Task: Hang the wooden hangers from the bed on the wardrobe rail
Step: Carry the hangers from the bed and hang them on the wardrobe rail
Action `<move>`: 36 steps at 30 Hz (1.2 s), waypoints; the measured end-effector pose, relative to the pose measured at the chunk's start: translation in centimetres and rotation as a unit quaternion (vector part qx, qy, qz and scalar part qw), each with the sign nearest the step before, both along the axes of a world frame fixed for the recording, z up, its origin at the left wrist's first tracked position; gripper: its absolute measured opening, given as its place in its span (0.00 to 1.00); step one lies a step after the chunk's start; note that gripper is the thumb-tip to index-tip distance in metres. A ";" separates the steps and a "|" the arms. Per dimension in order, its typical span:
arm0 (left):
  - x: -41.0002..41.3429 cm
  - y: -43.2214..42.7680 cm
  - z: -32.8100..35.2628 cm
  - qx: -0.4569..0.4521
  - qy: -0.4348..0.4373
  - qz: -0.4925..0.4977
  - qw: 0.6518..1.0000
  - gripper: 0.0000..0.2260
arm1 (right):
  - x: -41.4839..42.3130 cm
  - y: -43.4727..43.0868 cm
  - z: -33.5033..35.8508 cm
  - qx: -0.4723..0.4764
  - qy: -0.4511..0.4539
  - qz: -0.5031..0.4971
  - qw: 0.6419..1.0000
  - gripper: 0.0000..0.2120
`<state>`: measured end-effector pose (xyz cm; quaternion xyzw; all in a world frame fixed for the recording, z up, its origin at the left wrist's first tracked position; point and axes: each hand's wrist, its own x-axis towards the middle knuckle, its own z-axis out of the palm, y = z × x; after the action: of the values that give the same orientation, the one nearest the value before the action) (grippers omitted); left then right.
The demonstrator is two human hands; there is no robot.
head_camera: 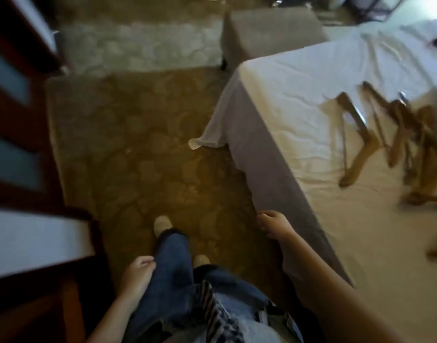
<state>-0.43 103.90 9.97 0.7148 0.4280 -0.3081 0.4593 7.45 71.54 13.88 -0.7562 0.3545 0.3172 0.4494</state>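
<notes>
Several wooden hangers (385, 142) lie in a loose pile on the white sheet of the bed (299, 90), at the right of the view. My right hand (274, 226) hangs beside the bed's near side, fingers loosely curled, holding nothing, well short of the hangers. Down at my left thigh, my left hand (135, 273) hangs loosely curled and empty. The picture is blurred by motion. No wardrobe rail shows.
Dark wooden wardrobe doors or shelves (22, 169) stand along the left edge. Patterned brown carpet (138, 144) runs between them and the bed. A grey upholstered stool (269, 33) stands past the bed's corner. A corner of the sheet (205, 139) hangs to the floor.
</notes>
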 end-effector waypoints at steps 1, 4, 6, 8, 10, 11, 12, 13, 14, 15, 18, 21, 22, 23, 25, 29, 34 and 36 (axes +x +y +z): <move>2.2 -0.8 0.0 -0.004 -0.004 -0.017 1.000 0.06 | 0.0 -1.0 -0.1 0.005 0.000 -0.046 0.999 0.15; 9.3 -3.3 -0.6 -0.026 -0.003 -0.102 0.994 0.05 | -0.5 -2.9 -0.8 0.019 0.014 -0.149 0.988 0.14; 14.9 -5.3 -1.4 -0.038 -0.002 -0.174 0.984 0.06 | -0.5 -3.6 -1.3 0.021 0.028 -0.196 0.980 0.15; 20.9 -7.8 -1.5 -0.039 -0.005 -0.250 0.968 0.06 | -0.5 -3.9 -1.9 0.026 0.035 -0.261 0.964 0.16; 26.4 -10.6 -1.1 -0.028 -0.004 -0.331 0.943 0.07 | -0.5 -3.6 -1.8 0.022 0.046 -0.344 0.938 0.12; 28.9 -12.1 -0.9 -0.030 -0.004 -0.367 0.930 0.08 | -0.7 -3.1 -1.8 0.020 0.048 -0.395 0.917 0.08; 31.4 -13.7 -0.8 -0.035 -0.004 -0.399 0.916 0.09 | -0.9 -2.4 -1.9 0.022 0.053 -0.448 0.892 0.04; 33.8 -15.5 -0.6 -0.040 -0.006 -0.429 0.903 0.09 | -0.8 -1.6 -1.7 0.032 0.054 -0.494 0.867 0.03; 35.9 -17.4 -0.6 -0.039 -0.008 -0.457 0.889 0.09 | -0.7 -0.9 -1.8 0.045 0.058 -0.529 0.845 0.05; 37.6 -19.2 -0.6 -0.037 -0.015 -0.486 0.873 0.11 | -0.7 -0.5 -1.8 0.053 0.069 -0.549 0.831 0.04; 40.7 -24.6 -0.8 -0.054 -0.028 -0.545 0.836 0.14 | -0.5 -0.4 -1.1 0.039 0.062 -0.621 0.781 0.12; 41.3 -29.3 -0.9 -0.077 -0.020 -0.589 0.804 0.15 | -0.1 -1.1 -0.9 0.044 0.061 -0.684 0.725 0.17; 41.1 -30.5 -0.9 -0.083 -0.013 -0.602 0.794 0.15 | 0.1 -1.3 -1.0 0.049 0.063 -0.692 0.717 0.17; 40.8 -31.5 -1.0 -0.090 -0.008 -0.615 0.783 0.14 | 0.4 -1.7 -1.0 0.057 0.062 -0.698 0.711 0.17; 40.0 -33.3 -0.9 -0.092 0.000 -0.633 0.769 0.14 | 0.9 -3.4 -1.1 0.066 0.050 -0.714 0.696 0.16; 39.0 -36.8 -1.6 -0.084 0.006 -0.612 0.787 0.13 | 2.0 -10.1 -1.6 0.080 0.044 -0.723 0.685 0.14; 39.7 -42.2 -1.5 -0.088 0.012 -0.506 0.858 0.12 | 3.9 -20.8 -1.8 0.031 0.047 -0.661 0.749 0.08; 41.0 -44.4 -1.5 -0.090 0.014 -0.470 0.878 0.14 | 5.4 -24.6 -1.7 0.023 0.044 -0.636 0.770 0.09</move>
<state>40.54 59.51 8.46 0.7831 0.0185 -0.5347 0.3170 12.85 46.98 12.19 -0.3324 0.7664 -0.0004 0.5497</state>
